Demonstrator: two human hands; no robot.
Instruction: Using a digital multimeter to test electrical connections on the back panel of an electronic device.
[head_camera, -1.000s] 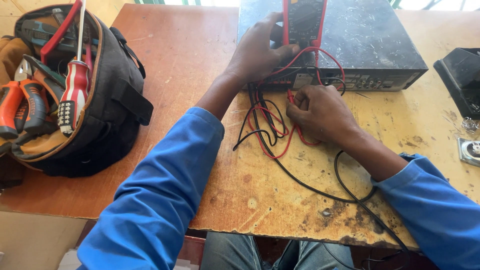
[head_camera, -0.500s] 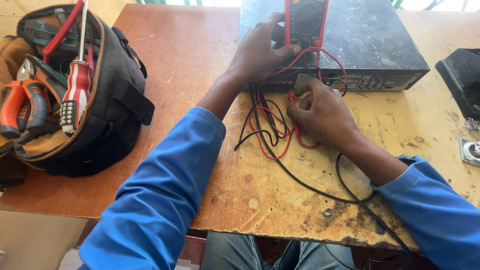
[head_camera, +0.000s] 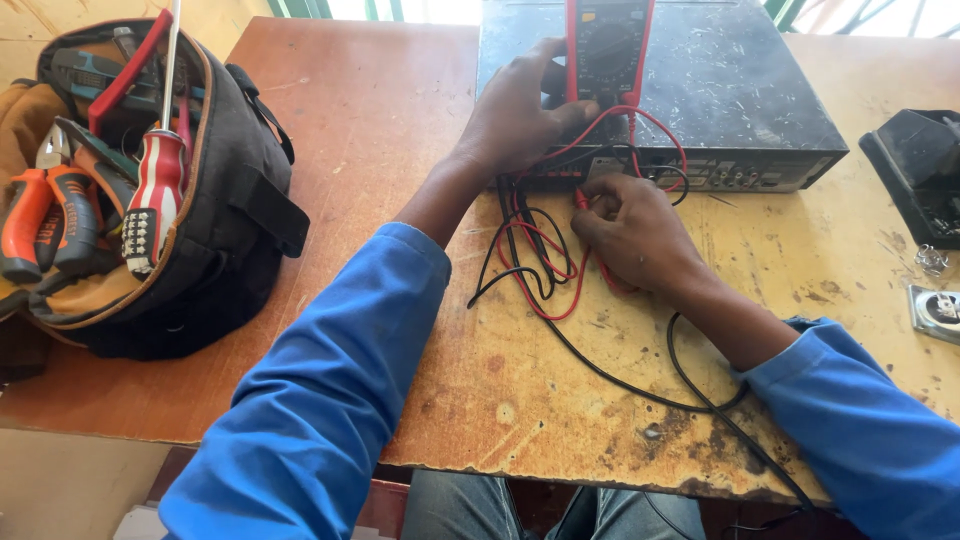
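A red-cased multimeter (head_camera: 608, 45) lies on top of a dark metal electronics box (head_camera: 730, 90) at the far middle of the table. My left hand (head_camera: 515, 115) rests on the box's near left corner, thumb and fingers against the meter's lower edge. My right hand (head_camera: 635, 235) is curled on the table just in front of the box, fingers pinching a red probe (head_camera: 582, 200) at the box's front panel. Red and black test leads (head_camera: 535, 260) loop between my hands. A black cable (head_camera: 690, 390) runs toward the table's near edge.
An open black and tan tool bag (head_camera: 215, 230) at the left holds orange-handled pliers (head_camera: 40, 215) and a red-and-white screwdriver (head_camera: 150, 195). A black object (head_camera: 915, 165) sits at the right edge, a small white socket piece (head_camera: 938, 310) below it. The worn wooden table (head_camera: 560, 400) ends close to my lap.
My right hand has shifted slightly at the box's front panel, fingers working the red probe. My left hand stays on the box by the meter. The view has tilted a little.
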